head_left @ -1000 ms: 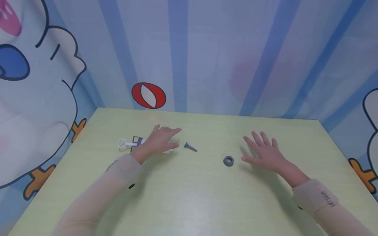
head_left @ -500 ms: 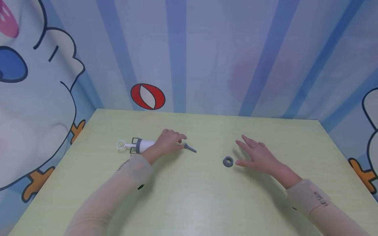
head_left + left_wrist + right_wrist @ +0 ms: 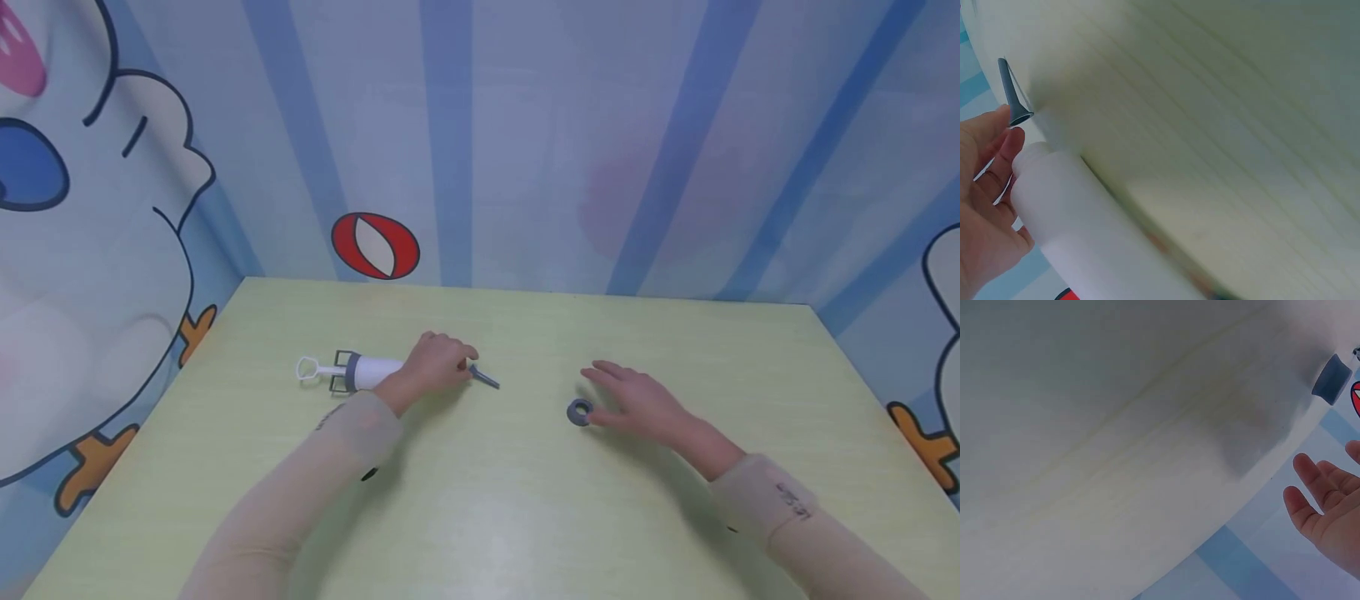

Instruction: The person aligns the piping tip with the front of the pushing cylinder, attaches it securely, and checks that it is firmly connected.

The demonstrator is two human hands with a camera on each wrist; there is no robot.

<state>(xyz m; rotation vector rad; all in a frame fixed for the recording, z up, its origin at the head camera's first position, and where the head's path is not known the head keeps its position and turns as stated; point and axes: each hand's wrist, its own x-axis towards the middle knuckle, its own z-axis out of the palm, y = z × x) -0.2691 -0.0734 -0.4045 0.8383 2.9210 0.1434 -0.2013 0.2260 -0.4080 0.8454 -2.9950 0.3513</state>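
Observation:
In the head view a large syringe with a white barrel [image 3: 375, 372], grey collar and white loop handle lies on the table. My left hand [image 3: 433, 365] overlaps its front end, fingers bent over the wide end of a small grey tapered nozzle [image 3: 486, 377]. The left wrist view shows a fingertip right at the flared end of this nozzle [image 3: 1013, 94], beside the white barrel [image 3: 1091, 219]. My right hand [image 3: 637, 404] hovers with spread, relaxed fingers, its thumb at the edge of a grey ring-shaped cap [image 3: 577, 412]. In the right wrist view, this cap [image 3: 1332, 379] stands beyond the fingertips.
The pale yellow-green table [image 3: 495, 500] reaches back to a blue striped backdrop [image 3: 525, 150] with cartoon prints. More printed cloth [image 3: 105, 275] borders the left side.
My left hand has moved right, from over the syringe barrel to the nozzle, its fingers bending. My right hand has come left to the cap. The nozzle and cap have stayed put.

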